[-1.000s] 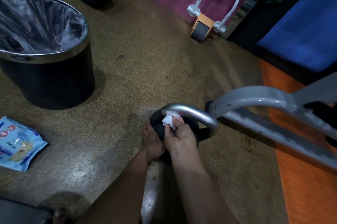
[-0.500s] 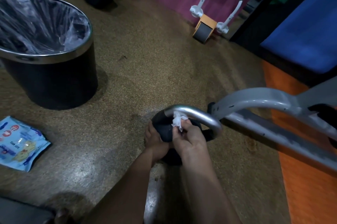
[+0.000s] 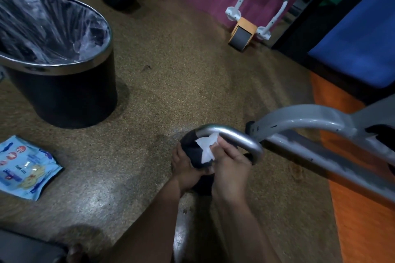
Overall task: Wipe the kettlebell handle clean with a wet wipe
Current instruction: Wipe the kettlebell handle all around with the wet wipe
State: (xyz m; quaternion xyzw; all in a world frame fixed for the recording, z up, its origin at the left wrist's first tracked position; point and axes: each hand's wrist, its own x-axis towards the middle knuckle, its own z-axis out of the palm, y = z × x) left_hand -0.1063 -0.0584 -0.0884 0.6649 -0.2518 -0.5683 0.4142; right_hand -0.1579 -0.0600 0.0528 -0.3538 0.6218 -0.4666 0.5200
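Observation:
A black kettlebell (image 3: 193,151) stands on the speckled floor, its curved steel handle (image 3: 237,136) arching over the top. My left hand (image 3: 183,168) grips the left side of the black body. My right hand (image 3: 230,166) pinches a white wet wipe (image 3: 206,148) just under the left part of the handle. The wipe hangs partly unfolded over the black body. My hands and arms hide the lower part of the kettlebell.
A black bin (image 3: 62,83) with a steel rim and clear liner stands to the left. A blue wet-wipe pack (image 3: 23,168) lies on the floor at the left. A grey metal frame (image 3: 303,151) runs close on the right. An ab roller (image 3: 243,34) leans against the far pink mat.
My right hand has slid with the wipe from the top left of the handle to just beneath it, and the wipe has spread open. My left hand stays on the body.

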